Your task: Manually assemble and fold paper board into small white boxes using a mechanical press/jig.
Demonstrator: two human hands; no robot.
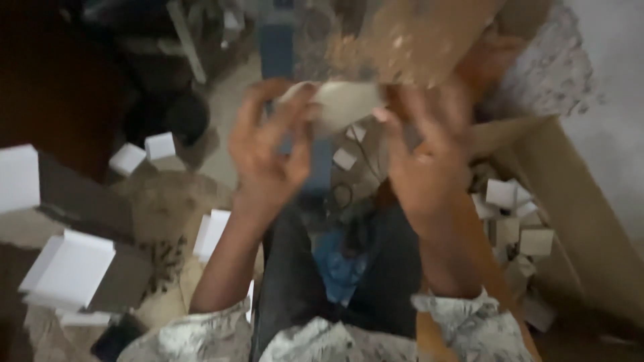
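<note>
Two hands raised before us: our left hand point(265, 157) and right hand point(426, 164) each pinch one end of a pale card piece point(342, 104), held between them at fingertip height; the frame is blurred, so its exact shape is unclear. Small white boxes point(74, 268) lie at our left, on the floor. At our right, one brown carton point(570, 201) holds more small boxes point(513, 221).

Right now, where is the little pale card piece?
In the head view, the card piece is up at top centre, pinched between the left hand and right hand.
</note>
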